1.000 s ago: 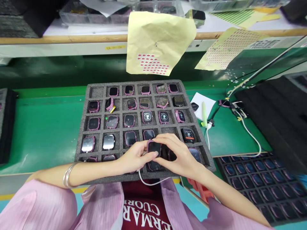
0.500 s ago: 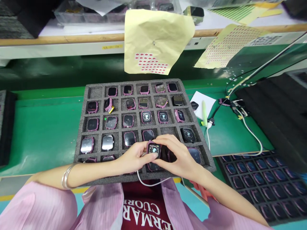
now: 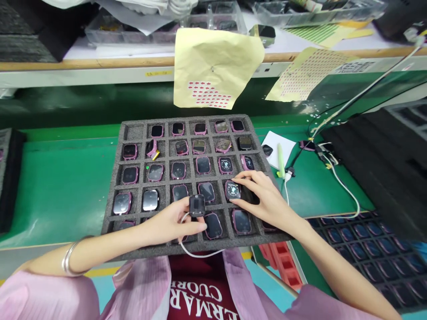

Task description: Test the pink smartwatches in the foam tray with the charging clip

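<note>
My left hand [image 3: 182, 220] grips a small black square charger [image 3: 197, 206] with a white cable [image 3: 203, 255] trailing from it, above the front part of the foam tray [image 3: 196, 245]. Thumb and fingertips of my right hand [image 3: 258, 193] pinch the top and bottom edges of a smartwatch [image 3: 232, 190] with a lit dial, which lies in a compartment of the fourth row. Around it, the grey tray holds many purple-framed watches, most with dark screens. Another lit watch [image 3: 226, 165] lies one row behind. My right hand partly covers the compartments at the right.
Yellow sticker sheets [image 3: 216, 66] hang from the shelf edge. Right of the tray lie a white paper [image 3: 271, 153], a green pen-like stick [image 3: 280, 160] and cables [image 3: 343, 186]. Another watch tray [image 3: 363, 253] sits low at the right, near a red plastic rack [image 3: 283, 262].
The lit watch has come off the charger and moved right into a fourth-row compartment with my right hand. My left hand has drawn left with the charger. One third-row watch screen went dark.
</note>
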`<state>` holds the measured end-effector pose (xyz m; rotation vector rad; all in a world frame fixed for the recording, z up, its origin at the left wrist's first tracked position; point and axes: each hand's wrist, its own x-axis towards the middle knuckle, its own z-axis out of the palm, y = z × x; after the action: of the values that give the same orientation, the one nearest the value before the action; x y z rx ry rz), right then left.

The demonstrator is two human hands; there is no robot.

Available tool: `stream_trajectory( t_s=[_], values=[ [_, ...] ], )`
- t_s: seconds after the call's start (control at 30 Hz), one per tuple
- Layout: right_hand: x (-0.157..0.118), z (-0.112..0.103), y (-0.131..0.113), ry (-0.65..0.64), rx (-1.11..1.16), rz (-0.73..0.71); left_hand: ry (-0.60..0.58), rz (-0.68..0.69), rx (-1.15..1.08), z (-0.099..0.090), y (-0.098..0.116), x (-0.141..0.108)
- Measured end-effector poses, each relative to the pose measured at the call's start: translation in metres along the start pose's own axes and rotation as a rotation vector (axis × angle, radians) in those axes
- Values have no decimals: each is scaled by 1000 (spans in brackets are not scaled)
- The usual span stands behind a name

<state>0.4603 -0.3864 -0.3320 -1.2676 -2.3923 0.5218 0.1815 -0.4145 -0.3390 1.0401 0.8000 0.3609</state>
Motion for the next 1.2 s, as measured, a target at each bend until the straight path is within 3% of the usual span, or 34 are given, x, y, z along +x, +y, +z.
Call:
stream_trajectory(
  t_s=[0.1,0.23,0.4,0.5,0.67,0.9,1.2],
  values=[
    [5,-1,-9,-60,-78,-61,18,-3,-12,-7,-3,-8],
    [32,12,-31,-175,-104,-172,44,-9,-34,-11,-5,-9],
    [57,30,-36,-283,-241,-183,2,17,-74,-16,-7,-7],
    [57,23,-33,-249,-116,-167,0,34,-95,-18,-10,-7],
    [51,4,-49,-23,264,-92,-20,56,-126,-17,-15,-5],
    [46,39,-70,-148,247,-211,62,75,-133,-13,-15,-4],
    [45,57,-61,-23,239,-319,179,89,-135,-8,-12,-7]
  ],
)
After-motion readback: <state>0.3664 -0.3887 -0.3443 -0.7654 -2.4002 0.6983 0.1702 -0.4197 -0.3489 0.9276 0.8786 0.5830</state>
